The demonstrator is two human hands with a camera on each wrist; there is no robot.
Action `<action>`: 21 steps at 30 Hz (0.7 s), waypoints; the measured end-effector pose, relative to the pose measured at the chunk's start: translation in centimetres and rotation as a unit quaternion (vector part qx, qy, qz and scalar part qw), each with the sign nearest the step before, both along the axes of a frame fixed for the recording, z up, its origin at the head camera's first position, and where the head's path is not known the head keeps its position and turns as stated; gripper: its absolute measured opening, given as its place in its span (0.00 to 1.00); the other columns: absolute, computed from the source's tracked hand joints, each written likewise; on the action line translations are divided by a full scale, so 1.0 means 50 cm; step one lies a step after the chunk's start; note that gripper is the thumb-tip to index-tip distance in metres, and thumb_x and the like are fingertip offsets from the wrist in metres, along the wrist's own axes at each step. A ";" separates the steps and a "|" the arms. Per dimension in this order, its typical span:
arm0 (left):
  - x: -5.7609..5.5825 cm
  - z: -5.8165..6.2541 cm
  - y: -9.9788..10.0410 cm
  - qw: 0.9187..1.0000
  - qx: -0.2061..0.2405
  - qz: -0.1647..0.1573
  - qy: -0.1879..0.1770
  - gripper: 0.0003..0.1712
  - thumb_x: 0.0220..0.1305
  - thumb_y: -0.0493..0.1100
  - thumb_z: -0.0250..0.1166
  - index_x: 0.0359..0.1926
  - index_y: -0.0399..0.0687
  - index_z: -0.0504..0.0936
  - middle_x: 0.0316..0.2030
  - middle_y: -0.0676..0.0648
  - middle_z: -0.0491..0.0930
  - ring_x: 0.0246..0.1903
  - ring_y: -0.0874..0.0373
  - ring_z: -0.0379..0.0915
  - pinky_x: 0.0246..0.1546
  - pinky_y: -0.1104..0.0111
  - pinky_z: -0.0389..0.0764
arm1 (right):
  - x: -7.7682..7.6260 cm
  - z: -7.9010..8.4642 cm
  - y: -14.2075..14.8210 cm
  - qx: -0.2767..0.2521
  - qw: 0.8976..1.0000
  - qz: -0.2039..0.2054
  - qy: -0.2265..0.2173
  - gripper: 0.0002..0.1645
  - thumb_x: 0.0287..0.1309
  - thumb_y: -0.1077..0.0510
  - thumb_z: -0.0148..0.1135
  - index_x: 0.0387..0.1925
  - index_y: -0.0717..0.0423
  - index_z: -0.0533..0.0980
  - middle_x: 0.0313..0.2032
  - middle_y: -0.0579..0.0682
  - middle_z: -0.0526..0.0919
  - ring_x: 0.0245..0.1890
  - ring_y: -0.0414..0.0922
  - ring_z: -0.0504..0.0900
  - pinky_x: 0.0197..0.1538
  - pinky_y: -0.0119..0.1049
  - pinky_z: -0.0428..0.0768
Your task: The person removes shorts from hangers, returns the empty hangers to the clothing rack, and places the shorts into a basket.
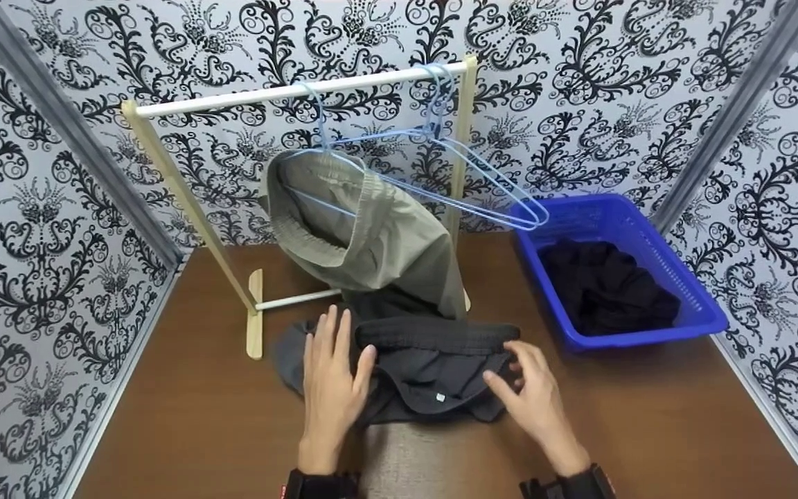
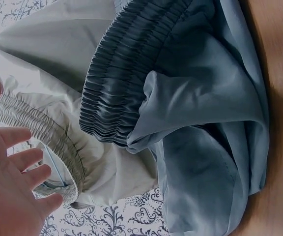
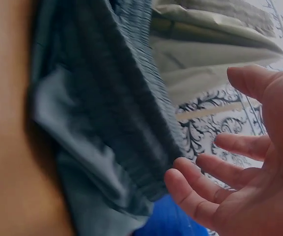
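Note:
Dark grey pants [image 1: 433, 371] with a gathered elastic waistband lie bunched on the table, a small white tag on them. My left hand [image 1: 333, 381] is over their left part, fingers straight and thumb spread, holding nothing. At the waistband's right end is my right hand [image 1: 532, 395]; its fingers are loosely bent, and the right wrist view shows nothing gripped, with fingertips close to the waistband [image 3: 131, 88]. Whether they touch it I cannot tell. Behind, olive-beige pants [image 1: 399, 242] hang tilted on a light blue hanger [image 1: 324, 142], their waist opening facing left.
A wooden rack with a white rod [image 1: 233, 99] stands on the brown table [image 1: 198, 416]. More light blue hangers [image 1: 489, 173] hang at its right end. On the right, a blue basket [image 1: 707, 322] contains dark cloth [image 1: 603, 287]. Patterned walls enclose the table's back and sides.

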State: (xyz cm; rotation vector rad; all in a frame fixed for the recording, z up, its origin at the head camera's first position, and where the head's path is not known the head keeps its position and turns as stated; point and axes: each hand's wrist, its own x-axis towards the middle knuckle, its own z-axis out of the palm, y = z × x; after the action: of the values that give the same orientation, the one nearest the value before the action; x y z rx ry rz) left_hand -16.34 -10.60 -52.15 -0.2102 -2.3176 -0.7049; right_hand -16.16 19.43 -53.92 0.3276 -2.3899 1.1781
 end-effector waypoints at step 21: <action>0.004 -0.002 0.002 1.000 0.002 -0.001 -0.015 0.36 0.72 0.50 0.64 0.75 0.39 0.69 0.75 0.35 0.64 0.75 0.37 0.58 0.72 0.38 0.56 | 0.028 -0.030 -0.078 0.065 0.994 0.060 -0.070 0.38 0.56 0.50 0.77 0.62 0.66 0.76 0.62 0.64 0.77 0.52 0.55 0.84 0.49 0.47 0.85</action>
State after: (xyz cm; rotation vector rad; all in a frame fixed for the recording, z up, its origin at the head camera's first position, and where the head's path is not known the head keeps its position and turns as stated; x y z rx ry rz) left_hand -16.12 -10.50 -52.25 -0.2018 -2.3445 -0.7190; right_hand -14.77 15.55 -55.41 0.4496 -2.6079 1.1322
